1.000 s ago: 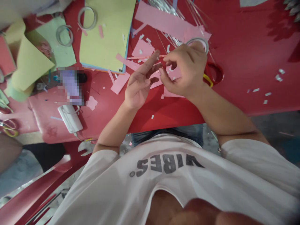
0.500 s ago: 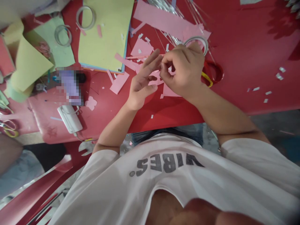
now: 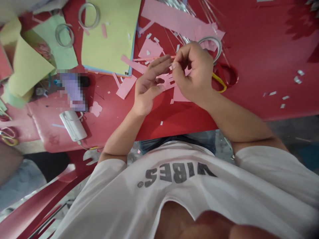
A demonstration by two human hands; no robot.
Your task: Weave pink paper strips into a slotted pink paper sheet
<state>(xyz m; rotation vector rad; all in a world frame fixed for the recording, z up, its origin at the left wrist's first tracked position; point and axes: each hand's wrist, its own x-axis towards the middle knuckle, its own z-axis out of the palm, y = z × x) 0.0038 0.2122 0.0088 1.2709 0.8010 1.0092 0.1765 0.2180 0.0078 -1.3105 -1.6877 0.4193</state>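
Observation:
My left hand (image 3: 151, 83) is over the table with its fingers stretched out and the thumb apart, palm turned toward my right hand. My right hand (image 3: 195, 71) is in a pinch, thumb and index finger meeting right by the left fingertips; anything between them is too small to make out. Under and around both hands lie pink paper pieces (image 3: 151, 48) and a pink strip (image 3: 132, 63). A thin pink stick (image 3: 152, 58) passes behind the left fingers. Beside my right hand are a tape roll (image 3: 219, 49) and red-and-yellow scissors (image 3: 230, 74), partly hidden.
A stack of yellow paper (image 3: 109, 46) with a tape roll (image 3: 97, 20) on it lies left. Further left are another tape roll (image 3: 72, 36), curled yellow paper (image 3: 30, 66) and a white power bank (image 3: 73, 126). A person's leg (image 3: 22, 176) shows at lower left.
My right thumb and index finger have shifted slightly, still pinched. The left hand has moved a little to the left, its fingers still stretched out. The view has shifted a little.

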